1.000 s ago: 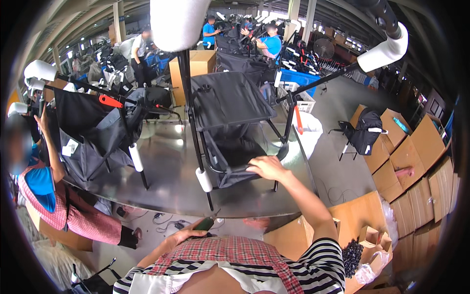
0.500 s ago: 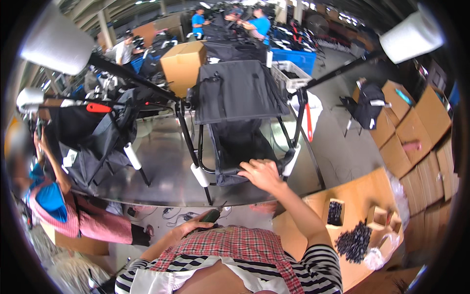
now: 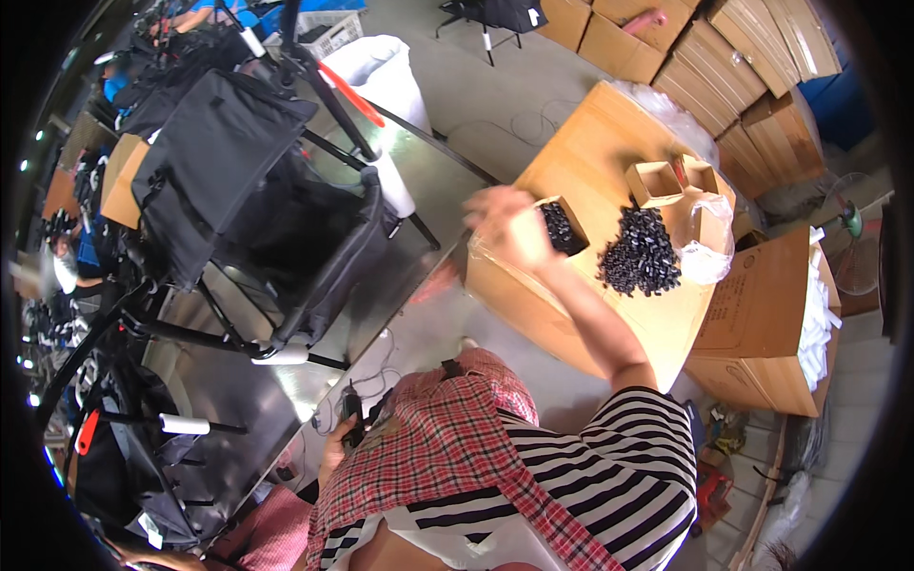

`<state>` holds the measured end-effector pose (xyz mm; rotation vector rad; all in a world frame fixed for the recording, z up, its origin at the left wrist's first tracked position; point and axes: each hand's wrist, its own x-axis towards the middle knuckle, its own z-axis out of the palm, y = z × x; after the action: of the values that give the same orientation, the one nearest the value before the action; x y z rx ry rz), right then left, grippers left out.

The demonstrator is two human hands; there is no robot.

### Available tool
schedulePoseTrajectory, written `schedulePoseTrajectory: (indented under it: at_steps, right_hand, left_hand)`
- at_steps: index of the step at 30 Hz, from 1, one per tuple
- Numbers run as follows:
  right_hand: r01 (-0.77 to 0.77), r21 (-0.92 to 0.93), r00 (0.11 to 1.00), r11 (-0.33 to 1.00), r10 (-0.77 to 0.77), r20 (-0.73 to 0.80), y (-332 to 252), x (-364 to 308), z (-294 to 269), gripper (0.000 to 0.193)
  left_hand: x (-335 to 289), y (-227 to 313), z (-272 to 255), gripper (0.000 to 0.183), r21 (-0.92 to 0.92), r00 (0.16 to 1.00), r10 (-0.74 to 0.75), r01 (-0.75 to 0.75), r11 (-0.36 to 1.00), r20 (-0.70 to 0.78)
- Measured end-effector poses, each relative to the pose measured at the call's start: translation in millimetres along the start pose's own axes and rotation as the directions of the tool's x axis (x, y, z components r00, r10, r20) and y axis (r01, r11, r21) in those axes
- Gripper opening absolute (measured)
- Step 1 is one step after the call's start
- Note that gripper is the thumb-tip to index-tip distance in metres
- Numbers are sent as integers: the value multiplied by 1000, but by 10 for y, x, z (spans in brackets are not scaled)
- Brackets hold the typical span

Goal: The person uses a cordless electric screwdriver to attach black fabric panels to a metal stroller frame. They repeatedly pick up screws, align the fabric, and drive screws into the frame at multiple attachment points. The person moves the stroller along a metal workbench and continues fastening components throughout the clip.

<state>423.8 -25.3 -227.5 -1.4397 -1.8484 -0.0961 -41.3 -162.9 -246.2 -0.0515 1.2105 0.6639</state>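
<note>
My right hand (image 3: pixel 514 228) is over the near-left part of a cardboard-topped table (image 3: pixel 562 124), beside a small open box of black parts (image 3: pixel 560 226). Motion smears its fingers, so whether they hold anything cannot be told. Low in front of my apron, my left hand (image 3: pixel 333 445) is closed around a dark power screwdriver (image 3: pixel 352 419). To the left, a stroller-like frame with a black fabric seat (image 3: pixel 224 181) stands on a shiny metal bench (image 3: pixel 214 371). White wrapping (image 3: pixel 392 186) covers parts of its tubes.
A heap of small black parts (image 3: pixel 643 252) lies on the cardboard, near small open boxes (image 3: pixel 655 183) and a clear plastic bag (image 3: pixel 706 247). Large cartons (image 3: pixel 752 314) stand at the right. Another person's pink-clothed body (image 3: pixel 271 528) is at the lower left. Cables (image 3: pixel 381 366) trail below the bench.
The view has swung to the right. My right hand has left the front edge of the black seat and moved over to the cardboard table. The screwdriver has stayed in my left hand.
</note>
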Motion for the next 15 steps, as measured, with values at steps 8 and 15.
schedulePoseTrajectory:
  at_steps: [8,15]
  right_hand:
    - [-523,-183,848,832,530,-15,1040,-778,-159,9]
    - [-581,-300,804,757,592,-64,1205,-780,239,11]
  left_hand:
    - [256,-161,178,34,18,993,11,-9,1000,-119]
    - [363,-232,156,53,32,996,-3,5,999,-86]
